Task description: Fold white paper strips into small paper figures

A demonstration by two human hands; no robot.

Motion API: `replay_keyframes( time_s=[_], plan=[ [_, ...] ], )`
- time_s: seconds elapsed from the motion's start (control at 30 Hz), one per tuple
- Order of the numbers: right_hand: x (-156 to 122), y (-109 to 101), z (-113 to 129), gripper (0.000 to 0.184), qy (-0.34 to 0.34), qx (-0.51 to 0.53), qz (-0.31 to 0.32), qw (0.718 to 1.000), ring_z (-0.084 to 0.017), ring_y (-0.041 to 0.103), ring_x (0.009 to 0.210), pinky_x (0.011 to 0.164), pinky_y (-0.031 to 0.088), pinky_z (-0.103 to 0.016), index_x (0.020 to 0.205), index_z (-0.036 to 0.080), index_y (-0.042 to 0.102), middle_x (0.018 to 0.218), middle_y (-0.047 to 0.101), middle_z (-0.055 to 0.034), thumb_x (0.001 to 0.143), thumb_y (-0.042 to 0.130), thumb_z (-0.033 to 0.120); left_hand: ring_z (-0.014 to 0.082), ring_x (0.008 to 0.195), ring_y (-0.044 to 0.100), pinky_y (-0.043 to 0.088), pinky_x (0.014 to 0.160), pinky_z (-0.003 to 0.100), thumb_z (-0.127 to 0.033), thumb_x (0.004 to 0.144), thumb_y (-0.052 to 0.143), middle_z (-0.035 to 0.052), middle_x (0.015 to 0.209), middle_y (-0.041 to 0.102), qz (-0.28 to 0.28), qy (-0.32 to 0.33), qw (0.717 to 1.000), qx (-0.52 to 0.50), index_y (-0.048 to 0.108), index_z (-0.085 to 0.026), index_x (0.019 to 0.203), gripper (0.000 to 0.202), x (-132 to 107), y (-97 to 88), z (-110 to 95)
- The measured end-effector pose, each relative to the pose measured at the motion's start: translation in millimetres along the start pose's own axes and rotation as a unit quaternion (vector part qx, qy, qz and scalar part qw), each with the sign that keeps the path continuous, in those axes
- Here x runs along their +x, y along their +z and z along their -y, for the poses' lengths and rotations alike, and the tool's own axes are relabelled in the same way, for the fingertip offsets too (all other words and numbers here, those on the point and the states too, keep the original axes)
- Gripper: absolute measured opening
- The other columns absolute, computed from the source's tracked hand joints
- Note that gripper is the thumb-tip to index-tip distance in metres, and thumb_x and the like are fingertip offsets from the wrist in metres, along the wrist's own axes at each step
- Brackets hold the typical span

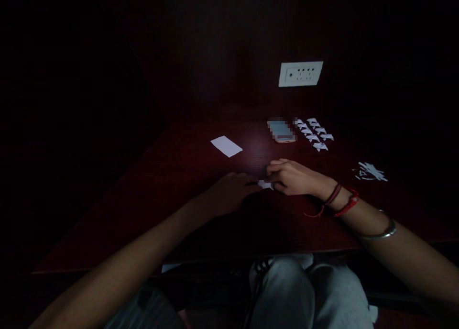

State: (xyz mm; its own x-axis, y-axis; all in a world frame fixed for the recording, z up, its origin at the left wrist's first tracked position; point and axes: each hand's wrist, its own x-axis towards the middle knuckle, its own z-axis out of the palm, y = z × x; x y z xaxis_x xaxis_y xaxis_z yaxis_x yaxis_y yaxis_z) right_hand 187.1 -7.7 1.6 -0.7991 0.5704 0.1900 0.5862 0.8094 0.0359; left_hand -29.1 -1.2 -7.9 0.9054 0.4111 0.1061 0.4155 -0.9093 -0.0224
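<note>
A small folded piece of white paper [266, 185] lies low over the dark red table, between my two hands. My left hand [234, 191] grips its left side with the fingertips. On the right side, the curled fingers of my right hand [292, 177] pinch the same paper and cover part of it. Dim light hides the exact folds. Beyond my left hand lies a flat white sheet of paper [226, 146]. Two rows of folded white paper pieces [311, 134] rest farther back on the right.
A phone [282, 130] lies beside the folded rows. Thin white paper strips [372, 171] are heaped at the right. A white socket panel [300, 74] is on the wall behind. The table's front edge [215, 261] runs above my legs.
</note>
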Motion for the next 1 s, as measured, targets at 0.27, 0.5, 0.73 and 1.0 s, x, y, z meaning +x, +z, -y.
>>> replay_keyframes(
  time_s=[0.27,0.5,0.73,1.0],
  plan=[
    [-7.6,-1.9,-6.5,0.022,0.011,0.017,0.001,1.000,-0.015,0.047,0.074,0.074,0.035,-0.031,0.083,0.017,0.065,0.076,0.056,-0.0043,0.073,0.046,0.014,0.0176,0.106,0.041,0.031,0.088,0.035,-0.006,0.075,0.039,0.0020,0.120,0.043,-0.002,0.002,1.000,-0.019,0.044,-0.026,0.114,0.044,0.2,1.6,1.3],
    [-5.6,-0.4,-6.0,0.031,0.024,0.065,-0.057,0.996,-0.015,0.050,0.081,0.078,0.037,-0.030,0.096,0.019,0.061,0.086,0.056,-0.0048,0.073,0.043,0.010,0.0164,0.104,0.042,0.033,0.088,0.032,-0.005,0.075,0.040,0.0017,0.117,0.043,-0.020,0.009,0.999,-0.046,0.047,-0.026,0.111,0.042,1.1,4.6,3.8],
    [-2.4,0.8,1.0,0.026,-0.002,0.078,-0.006,0.997,-0.015,0.051,0.084,0.078,0.038,-0.028,0.092,0.017,0.061,0.088,0.057,-0.0047,0.072,0.046,0.010,0.0172,0.104,0.041,0.033,0.087,0.033,-0.005,0.076,0.039,0.0025,0.116,0.044,-0.020,0.006,0.999,-0.036,0.045,-0.025,0.113,0.043,0.6,4.5,1.8],
    [-5.0,5.1,-3.2,0.030,0.002,0.114,-0.026,0.993,-0.013,0.053,0.082,0.076,0.040,-0.027,0.094,0.016,0.062,0.088,0.059,-0.0048,0.071,0.045,0.007,0.0161,0.103,0.042,0.033,0.087,0.032,-0.005,0.075,0.038,0.0017,0.115,0.044,-0.021,0.002,0.999,-0.049,0.045,-0.025,0.112,0.042,0.5,4.3,1.7]
  ],
)
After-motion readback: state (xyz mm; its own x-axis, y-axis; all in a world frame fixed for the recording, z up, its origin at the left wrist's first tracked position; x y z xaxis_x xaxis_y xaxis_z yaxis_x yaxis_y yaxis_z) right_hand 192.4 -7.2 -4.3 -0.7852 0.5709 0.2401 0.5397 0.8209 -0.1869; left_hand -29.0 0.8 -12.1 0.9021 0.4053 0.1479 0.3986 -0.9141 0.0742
